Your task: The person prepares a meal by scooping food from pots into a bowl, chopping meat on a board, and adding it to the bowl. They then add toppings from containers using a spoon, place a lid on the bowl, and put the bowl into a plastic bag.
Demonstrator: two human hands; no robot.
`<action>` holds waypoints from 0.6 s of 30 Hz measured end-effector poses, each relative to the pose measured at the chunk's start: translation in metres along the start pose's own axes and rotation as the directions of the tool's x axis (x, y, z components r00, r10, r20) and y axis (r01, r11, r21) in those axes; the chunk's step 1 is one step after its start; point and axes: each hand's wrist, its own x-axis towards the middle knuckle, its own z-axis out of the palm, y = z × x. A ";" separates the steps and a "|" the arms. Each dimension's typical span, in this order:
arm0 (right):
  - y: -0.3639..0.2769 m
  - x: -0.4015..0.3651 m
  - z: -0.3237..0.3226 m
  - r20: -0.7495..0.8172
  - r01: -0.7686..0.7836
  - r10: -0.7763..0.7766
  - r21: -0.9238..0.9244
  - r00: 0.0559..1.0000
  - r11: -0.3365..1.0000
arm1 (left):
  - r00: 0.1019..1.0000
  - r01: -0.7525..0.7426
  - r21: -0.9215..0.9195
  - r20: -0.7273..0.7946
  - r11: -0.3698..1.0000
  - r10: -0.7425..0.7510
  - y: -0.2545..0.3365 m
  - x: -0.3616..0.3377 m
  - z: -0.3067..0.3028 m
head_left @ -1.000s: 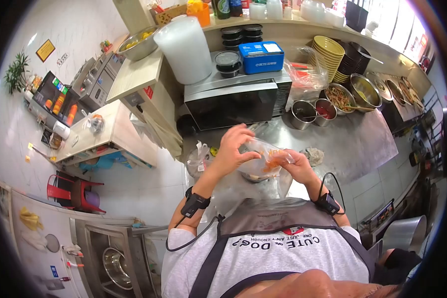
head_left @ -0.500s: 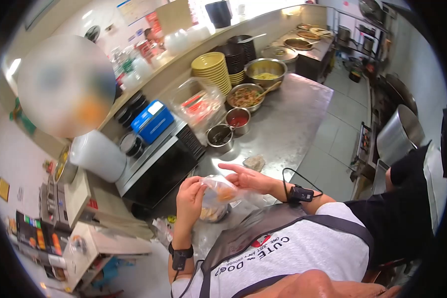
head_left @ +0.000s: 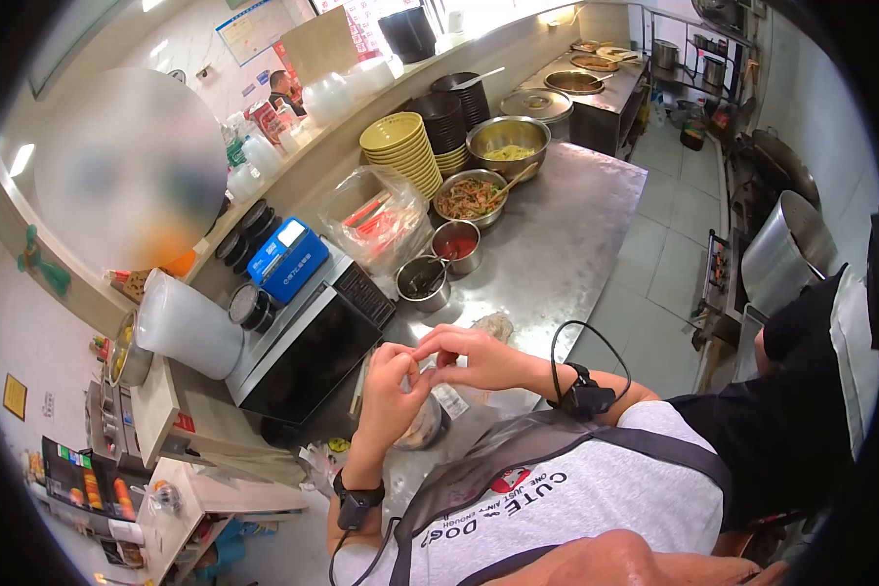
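My left hand (head_left: 393, 391) and my right hand (head_left: 474, 358) meet over the near edge of the steel table (head_left: 581, 244). Fingers of both are curled and pinched together at the mouth of a clear plastic bag (head_left: 449, 400). Most of that bag is hidden behind my hands, and its contents cannot be made out now. Under my left hand, partly covered, is a round container (head_left: 428, 430) with pale pieces in it. A small lumpy pale bundle (head_left: 495, 325) lies on the table just beyond my right hand.
Two small steel pots (head_left: 424, 283), a bowl of mixed food (head_left: 471, 197) and a bowl of yellow shreds (head_left: 508, 146) line the table's back. Yellow bowls (head_left: 400, 156) are stacked behind. A microwave (head_left: 308, 356) stands left, and a tall metal pot (head_left: 786, 244) is at right.
My hands have come together, fingers now touching; my right hand's extended fingers have curled in. The bag with orange contents, visible between them before, has dropped lower and is mostly hidden.
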 end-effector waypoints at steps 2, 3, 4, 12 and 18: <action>0.003 0.001 -0.001 -0.012 0.010 -0.013 -0.169 1.000 0.986 | 1.000 -0.007 0.016 -0.010 1.000 0.007 -0.001 -0.001 0.002; 0.000 0.001 -0.004 0.001 0.018 -0.018 -0.157 1.000 0.988 | 0.999 -0.019 -0.033 -0.036 0.999 0.018 -0.001 -0.002 0.001; -0.005 0.001 -0.007 0.036 -0.010 0.018 -0.196 0.999 0.980 | 0.997 -0.030 -0.080 -0.069 0.996 0.025 -0.001 -0.003 0.000; 0.006 0.003 -0.004 0.024 -0.042 0.050 -0.277 0.998 0.960 | 0.954 0.248 -0.189 -0.124 0.950 -0.274 0.012 -0.014 0.004; 0.015 0.004 0.005 0.098 -0.116 0.128 -0.119 0.987 0.986 | 0.992 0.044 0.168 -0.120 0.985 -0.024 0.002 -0.021 0.005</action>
